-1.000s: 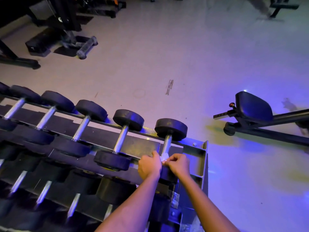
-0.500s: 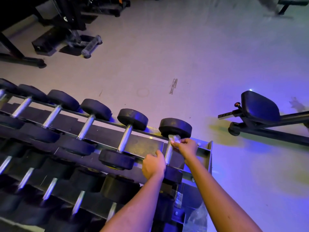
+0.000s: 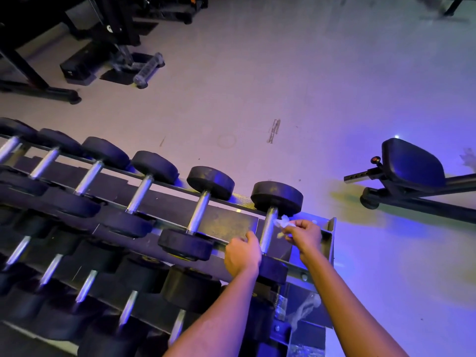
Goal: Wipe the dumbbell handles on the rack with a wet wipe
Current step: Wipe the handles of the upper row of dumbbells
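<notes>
Your left hand (image 3: 242, 253) sits at the near end of the rightmost dumbbell handle (image 3: 268, 231) on the rack (image 3: 331, 228), likely to steady it. Its fingers are hidden, so you cannot tell whether it grips. Just right of the handle's far end, your right hand (image 3: 305, 234) pinches the wet wipe (image 3: 282, 223), placed to rub the bar.

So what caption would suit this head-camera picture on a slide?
Right hand pinches a crumpled white wet wipe at the end dumbbell's silver metal handle; left hand rests by its near end.
</notes>
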